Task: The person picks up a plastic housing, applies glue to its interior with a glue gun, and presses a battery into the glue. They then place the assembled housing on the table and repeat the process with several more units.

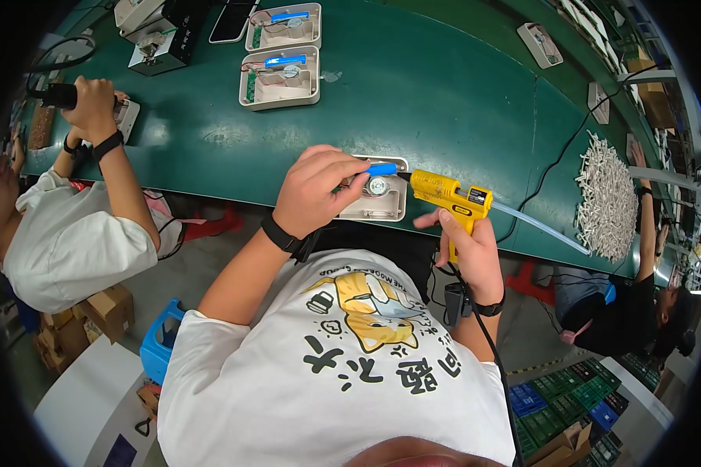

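My left hand (317, 187) pinches a blue cylindrical battery (382, 169) between thumb and fingers, just over an open off-white plastic housing (399, 208). A round silvery part (378, 186) shows inside that housing, which lies at the table's near edge. In my right hand (475, 253) is a yellow hot glue gun (436, 185), gripped by its handle. Its dark nozzle points left and meets or nearly meets the battery's right end; contact cannot be made out. A long translucent glue stick (549, 229) sticks out of the gun's back.
Two similar housings (313, 95) with blue batteries lie farther back on the green table (444, 86). At the right is a heap of small white parts (607, 198). A black cable (557, 159) crosses the table. Co-workers sit left (86, 226) and right (623, 311).
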Motion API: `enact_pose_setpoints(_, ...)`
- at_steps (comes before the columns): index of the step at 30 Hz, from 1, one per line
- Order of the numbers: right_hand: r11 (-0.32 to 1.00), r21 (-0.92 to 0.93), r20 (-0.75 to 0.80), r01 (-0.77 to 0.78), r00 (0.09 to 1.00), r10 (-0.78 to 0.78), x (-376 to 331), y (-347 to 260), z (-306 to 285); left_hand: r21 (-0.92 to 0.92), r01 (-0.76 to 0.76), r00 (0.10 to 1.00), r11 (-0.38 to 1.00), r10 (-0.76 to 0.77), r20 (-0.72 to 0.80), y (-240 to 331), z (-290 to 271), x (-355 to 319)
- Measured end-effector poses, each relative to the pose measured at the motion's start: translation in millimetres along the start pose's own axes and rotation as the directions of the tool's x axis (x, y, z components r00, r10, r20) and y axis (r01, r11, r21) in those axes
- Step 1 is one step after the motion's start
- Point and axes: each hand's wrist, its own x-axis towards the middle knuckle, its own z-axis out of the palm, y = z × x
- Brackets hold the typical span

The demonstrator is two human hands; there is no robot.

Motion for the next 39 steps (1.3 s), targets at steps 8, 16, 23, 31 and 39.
enact_pose_setpoints(8,0.998,0.048,-0.018,0.031,0.999,-0.030,9,3,1,0.074,0.213,0.977,0.974,-0.212,-0.031,8,-3,11)
enact_pose_setpoints(16,0.999,0.008,0.044,-0.032,0.999,0.031,18,7,-3,0.096,0.390,0.860,0.916,-0.399,0.318,-7,-9,21)
enact_pose_setpoints(23,0.991,-0.128,-0.058,-0.031,0.998,0.024,5,2,7,0.062,0.381,0.879,0.922,-0.383,0.284,-10,-5,12)
enact_pose_setpoints(31,0.999,0.006,-0.007,-0.039,0.999,0.039,3,8,1,0.031,0.403,0.886,0.915,-0.398,0.238,-9,-3,10)
enact_pose_setpoints(39,0.975,-0.208,-0.081,-0.082,0.994,0.067,-8,-2,7,0.037,0.404,0.882,0.914,-0.400,0.247,-8,-3,8)
